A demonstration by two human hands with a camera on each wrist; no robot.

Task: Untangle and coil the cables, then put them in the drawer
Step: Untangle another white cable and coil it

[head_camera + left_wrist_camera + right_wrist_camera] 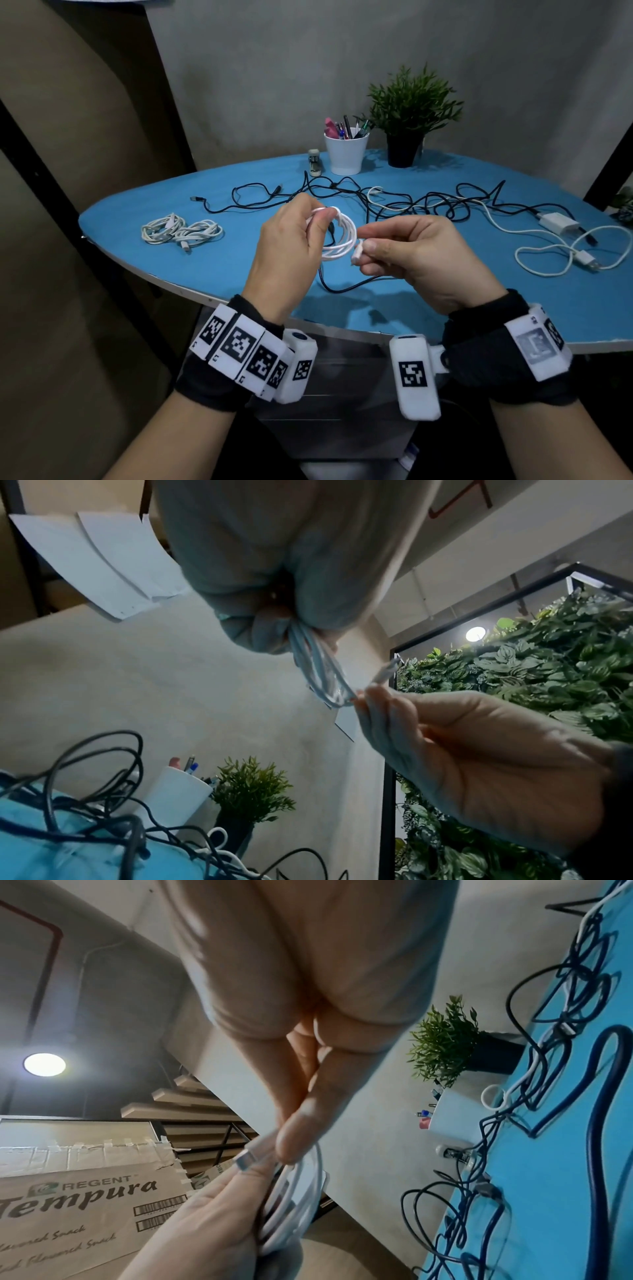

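Above the blue table [212, 267] my left hand [301, 229] pinches the top of a small white cable coil [342, 240]. The same coil [322, 674] hangs from the left hand's fingers in the left wrist view. My right hand [373, 251] pinches the coil's loose plug end [358, 253] between thumb and forefinger; the right wrist view shows that plug [248, 1158] beside the coil [301, 1199]. A tangle of black cables [394, 202] mixed with a white cable lies behind the hands. Two coiled white cables [181, 233] lie at the left. No drawer is visible.
A white charger with its cable [561, 240] lies at the right of the table. At the back stand a white pen cup [346, 150], a potted plant [411, 113] and a stapler [314, 162]. The table's front edge [342, 327] runs just past my wrists.
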